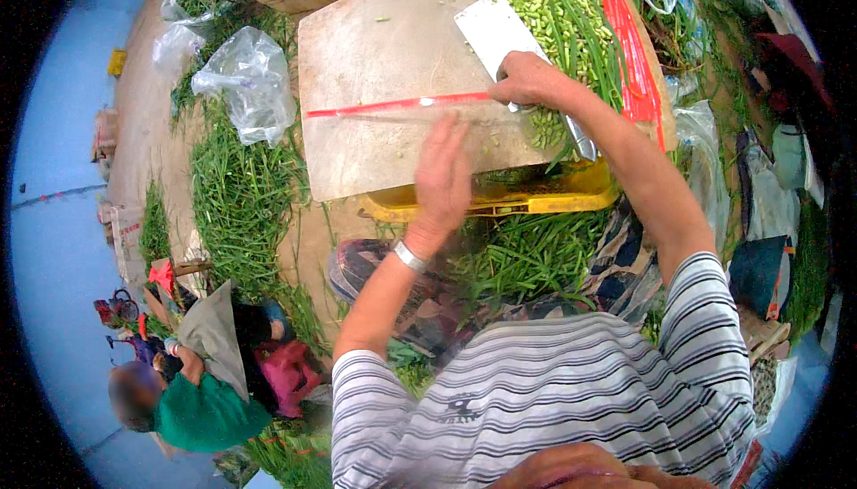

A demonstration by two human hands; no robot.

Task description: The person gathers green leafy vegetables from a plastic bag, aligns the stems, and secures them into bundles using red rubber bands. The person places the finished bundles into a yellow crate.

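Note:
My right hand (pixel 528 80) has its fingers closed at the right end of a thin red plastic strip (pixel 384 105), which stretches across the worn board (pixel 357 52). Under that hand lies a cleaver with a broad pale blade (pixel 491 29); its metal handle (pixel 582 139) shows below my wrist. My left hand (pixel 442 177), blurred by motion, is over the board's near part, fingers stretched toward the strip. Chopped green stalks (pixel 544 20) and long green leaves (pixel 596 38) are heaped right of the blade. A bundle of red strips (pixel 629 52) runs along the board's right side.
A yellow crate (pixel 536 203) is beneath the board. Cut greens (pixel 536 252) lie in front of me, and more greens (pixel 237 194) cover the floor on the left beside a clear plastic bag (pixel 250 78). A person in green (pixel 205 409) sits at the lower left.

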